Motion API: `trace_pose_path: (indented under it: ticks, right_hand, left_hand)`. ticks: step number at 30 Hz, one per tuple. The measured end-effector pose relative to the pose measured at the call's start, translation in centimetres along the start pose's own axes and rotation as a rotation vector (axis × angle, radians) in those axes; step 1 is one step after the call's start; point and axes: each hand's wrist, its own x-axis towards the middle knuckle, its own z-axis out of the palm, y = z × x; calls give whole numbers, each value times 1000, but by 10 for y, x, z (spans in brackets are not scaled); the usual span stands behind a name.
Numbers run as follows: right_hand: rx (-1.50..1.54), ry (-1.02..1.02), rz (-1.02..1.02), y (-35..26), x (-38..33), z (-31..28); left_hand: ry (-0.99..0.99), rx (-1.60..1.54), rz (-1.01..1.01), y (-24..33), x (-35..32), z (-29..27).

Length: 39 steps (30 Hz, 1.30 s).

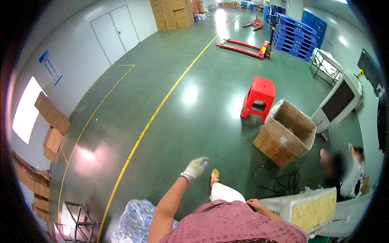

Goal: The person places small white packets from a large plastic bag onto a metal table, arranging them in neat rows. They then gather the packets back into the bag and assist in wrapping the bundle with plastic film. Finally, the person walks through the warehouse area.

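Observation:
My left hand (195, 168), in a white striped knit glove, reaches forward over the green floor with its fingers loosely stretched and nothing seen in them. Close to my right side is my right hand (254, 203), bare and curled; what it may hold is hidden. Beside that hand stands a pale machine casing (300, 210) with a yellow panel. Between my hands, one yellow shoe (214, 175) and a white trouser leg (227, 193) show below my pink top. A clear plastic bag of bluish items (133, 222) lies left of my left forearm.
A plastic-lined open carton (279, 139) stands ahead right, near a red stool (259, 97). Dark cable (279, 182) coils on the floor. A person (344, 174) is low at the right. Farther off are a red pallet jack (247, 48) and blue pallets (293, 36).

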Motion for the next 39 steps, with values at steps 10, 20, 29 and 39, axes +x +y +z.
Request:
trace_pose_path:
  ticks: [10,20,29,39]
  right_hand:
    - [-891,-113,-501,-398,311,-27]
    - [-767,-572,-561,-705,500,10]
    - [-285,-425,-378,-872,661,-78]
    - [-76,-475,-181,-1152,843,-207]
  left_hand:
    - [-523,468,-597,-333,-58,-32]
    - [-483,241,-890,-390,283,-224]
    - [-295,-342,106,-209,853,-370]
    - [-772,-439,333,-218,1190,-413]
